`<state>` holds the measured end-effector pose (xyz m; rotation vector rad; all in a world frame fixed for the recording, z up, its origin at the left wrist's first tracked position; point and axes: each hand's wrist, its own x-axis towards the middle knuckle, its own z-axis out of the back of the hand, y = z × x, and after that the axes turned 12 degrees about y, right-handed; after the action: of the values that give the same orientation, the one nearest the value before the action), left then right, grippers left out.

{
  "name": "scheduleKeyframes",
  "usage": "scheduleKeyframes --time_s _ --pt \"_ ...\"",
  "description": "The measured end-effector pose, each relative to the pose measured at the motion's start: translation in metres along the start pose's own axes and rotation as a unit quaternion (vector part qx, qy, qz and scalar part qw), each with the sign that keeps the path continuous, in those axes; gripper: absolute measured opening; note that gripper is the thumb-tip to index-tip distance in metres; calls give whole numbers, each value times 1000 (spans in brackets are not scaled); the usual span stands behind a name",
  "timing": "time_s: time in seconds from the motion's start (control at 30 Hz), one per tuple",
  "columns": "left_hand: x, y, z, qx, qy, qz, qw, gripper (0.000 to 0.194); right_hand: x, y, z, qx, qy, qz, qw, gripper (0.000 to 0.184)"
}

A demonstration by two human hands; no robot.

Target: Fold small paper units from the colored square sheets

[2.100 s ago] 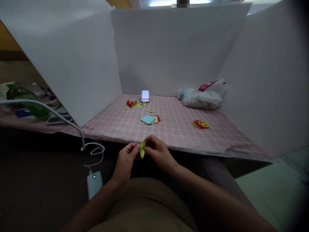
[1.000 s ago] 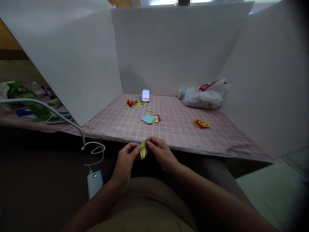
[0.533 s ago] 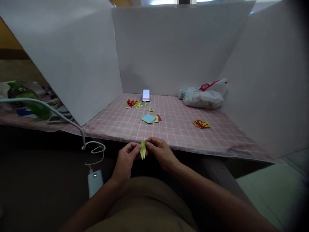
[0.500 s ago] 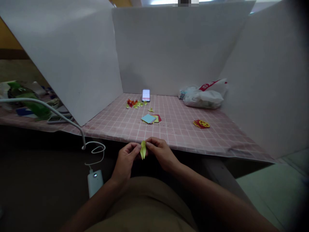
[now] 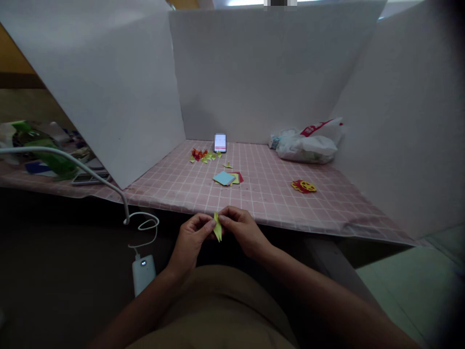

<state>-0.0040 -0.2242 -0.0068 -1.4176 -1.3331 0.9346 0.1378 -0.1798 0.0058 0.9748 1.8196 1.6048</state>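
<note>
A small piece of folded yellow paper [image 5: 218,231], narrow with a split point at its lower end, is pinched between my two hands just off the table's front edge. My left hand [image 5: 194,237] grips its left side with thumb and fingers. From the right, my right hand [image 5: 241,228] pinches the upper part, fingers curled behind. On the table beyond lies a stack of square paper sheets [image 5: 224,178], light blue on top with yellow and red below. Farther back sit several folded paper figures [image 5: 203,155] in orange, red and yellow, and one lone yellow figure [image 5: 227,165].
A phone [image 5: 220,143] leans upright at the back of the checked tablecloth [image 5: 261,189]. Red and yellow cutouts [image 5: 303,186] lie at right, a white plastic bag [image 5: 307,148] behind them. White panels surround the table. A power bank [image 5: 144,274] with a cable sits low left.
The folded yellow paper has turned slightly, its split lower end swinging a little right and its two points closer together. My left thumb has shifted right over it. The table items stay put.
</note>
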Motion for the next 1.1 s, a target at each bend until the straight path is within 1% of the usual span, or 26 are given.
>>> scheduleKeyframes --time_s 0.27,0.57,0.8,0.93,1.1 --pt "2 7 2 -7 0 -1 1000 23 0 -2 -2 -22 0 0 1000 17" --pt "0 6 2 -6 -8 12 1000 19 1 -4 -1 -43 1 7 999 18" --pt "1 3 2 30 -11 5 999 19 1 -7 0 -41 0 2 999 16" --pt "1 1 1 61 -22 -5 998 19 1 -7 0 -45 -1 1 999 16" --pt "0 1 0 77 -35 -18 996 18 2 -9 1 -83 1 11 996 14"
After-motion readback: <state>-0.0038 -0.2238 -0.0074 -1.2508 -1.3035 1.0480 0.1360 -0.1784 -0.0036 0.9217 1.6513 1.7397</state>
